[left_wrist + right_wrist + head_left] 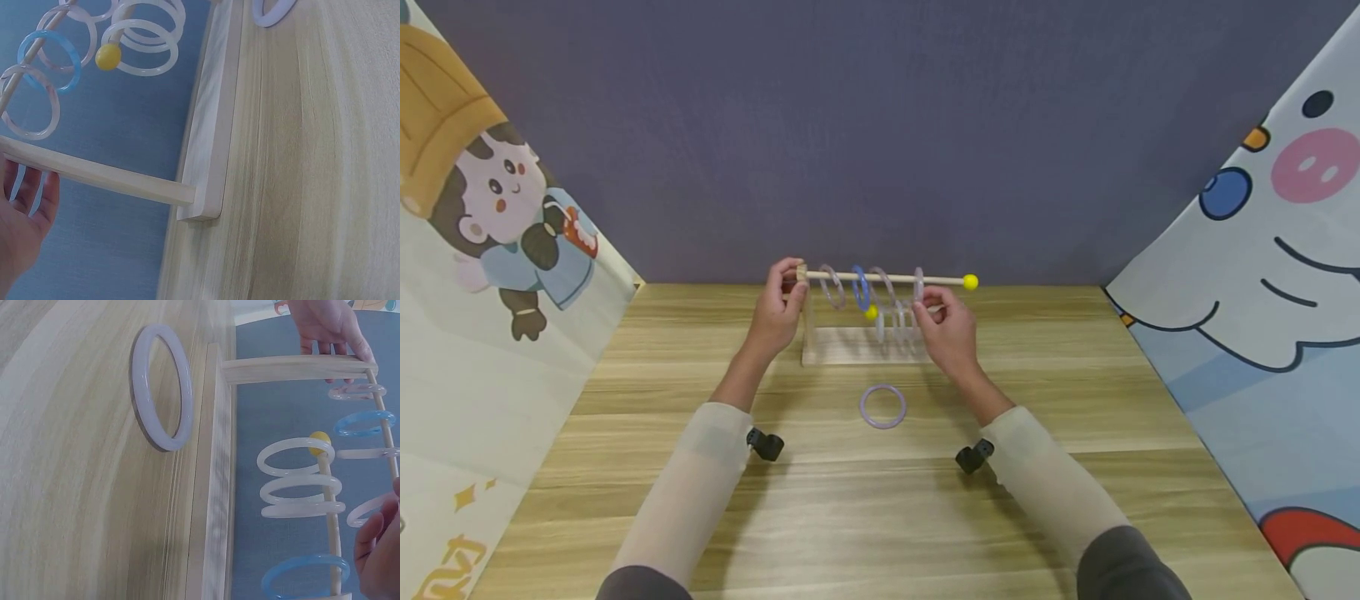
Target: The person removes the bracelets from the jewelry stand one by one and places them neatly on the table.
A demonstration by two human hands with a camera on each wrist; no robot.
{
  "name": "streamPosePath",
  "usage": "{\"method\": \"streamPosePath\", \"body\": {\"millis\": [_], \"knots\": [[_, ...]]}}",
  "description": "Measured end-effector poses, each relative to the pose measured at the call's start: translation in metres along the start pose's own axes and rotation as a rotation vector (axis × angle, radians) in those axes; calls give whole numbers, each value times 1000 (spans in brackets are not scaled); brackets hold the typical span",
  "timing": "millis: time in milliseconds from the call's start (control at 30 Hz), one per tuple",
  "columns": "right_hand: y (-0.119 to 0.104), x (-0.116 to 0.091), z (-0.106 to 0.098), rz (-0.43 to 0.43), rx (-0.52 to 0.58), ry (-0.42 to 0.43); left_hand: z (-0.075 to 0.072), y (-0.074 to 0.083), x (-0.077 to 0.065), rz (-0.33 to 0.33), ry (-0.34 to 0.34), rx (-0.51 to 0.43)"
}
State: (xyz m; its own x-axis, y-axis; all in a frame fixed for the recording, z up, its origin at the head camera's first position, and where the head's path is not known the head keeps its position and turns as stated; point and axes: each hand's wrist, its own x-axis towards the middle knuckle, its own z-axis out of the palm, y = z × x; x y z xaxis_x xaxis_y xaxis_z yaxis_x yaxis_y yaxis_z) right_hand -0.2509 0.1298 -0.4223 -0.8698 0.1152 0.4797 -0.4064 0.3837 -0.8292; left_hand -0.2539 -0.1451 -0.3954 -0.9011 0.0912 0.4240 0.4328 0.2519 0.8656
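Note:
A wooden bangle stand [850, 346] has two rods. My left hand [775, 315] grips the top of its left post [125, 181], fingers behind the wood. At the far part of the upper rod [943, 281], my right hand [952, 333] pinches a pale bangle [918, 283] that encircles the rod. Further left on this rod hang a blue bangle [861, 289] and pale, pinkish ones on either side. White bangles [303, 510] and another blue bangle [306, 559] hang on the lower rod [333, 534], partly hidden by my right hand in the head view.
A lilac bangle [882, 426] lies flat on the wooden table [880, 517] in front of the stand. Yellow balls cap the upper rod's right end and the lower rod's left end. Behind rises a dark blue panel [880, 133], with cartoon-printed panels at both sides.

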Motion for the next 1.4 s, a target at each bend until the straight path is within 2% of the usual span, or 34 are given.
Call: {"method": "streamPosePath", "body": {"millis": [500,867,900,1200,1400], "knots": [[6,2,-13,4,-16,34,0,-2,0,2,3,12],[11,5,-25,52,1,57,0,-3,0,9,-1,10],[6,5,-27,51,0,59,1,-3,0,9,-1,10],[19,7,-38,54,-26,85,0,-1,0,-15,-7,22],[21,9,-45,83,-34,113,-1,-2,0,2,-7,24]]}}
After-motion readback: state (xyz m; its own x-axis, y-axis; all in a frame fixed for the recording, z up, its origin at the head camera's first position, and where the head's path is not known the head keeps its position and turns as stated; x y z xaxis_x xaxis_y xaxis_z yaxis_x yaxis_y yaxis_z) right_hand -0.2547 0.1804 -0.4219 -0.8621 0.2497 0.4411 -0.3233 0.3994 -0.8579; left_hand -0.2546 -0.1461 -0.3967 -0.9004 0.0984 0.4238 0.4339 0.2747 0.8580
